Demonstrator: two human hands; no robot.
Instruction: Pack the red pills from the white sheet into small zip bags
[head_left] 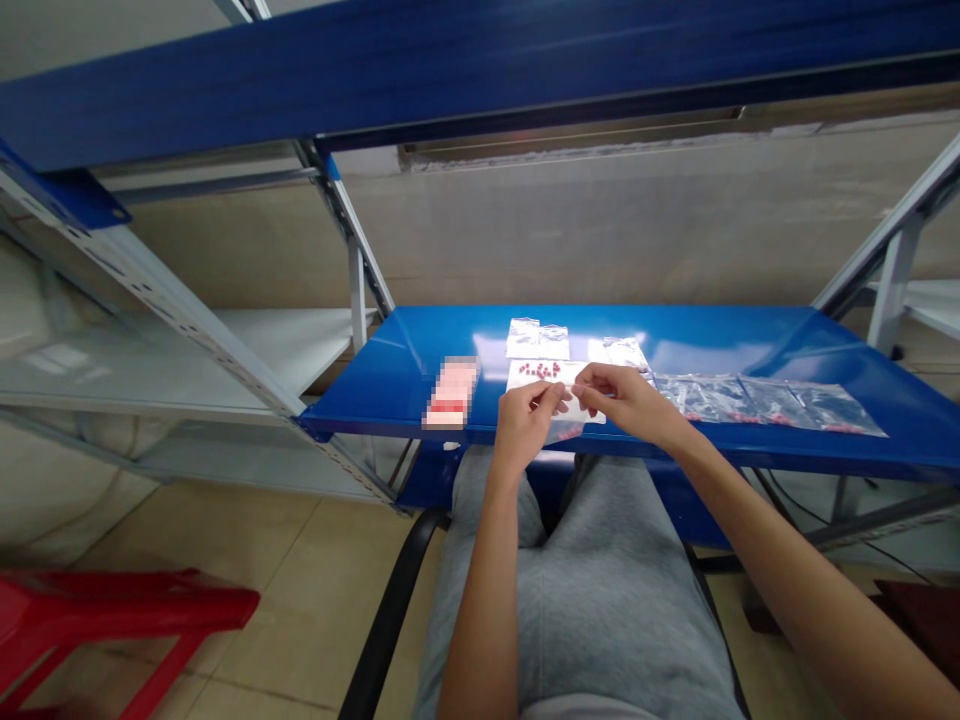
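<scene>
My left hand [524, 422] and my right hand [621, 397] meet over the front edge of the blue table. Both have fingers pinched at the top of a small clear plastic bag [565, 430], which hangs between them with a little red at its bottom. Just behind the hands, several small red pieces [541, 370] lie scattered on a white sheet [576, 369]. The fingers partly cover the bag's upper edge and the sheet.
Flat clear bags [537, 341] lie behind the sheet, with more bags [619, 352] to their right. A row of bags holding red pieces [772, 402] runs along the right of the blue table [720, 335]. A blurred pinkish rectangle [451, 391] lies left. A red stool [127, 605] stands lower left.
</scene>
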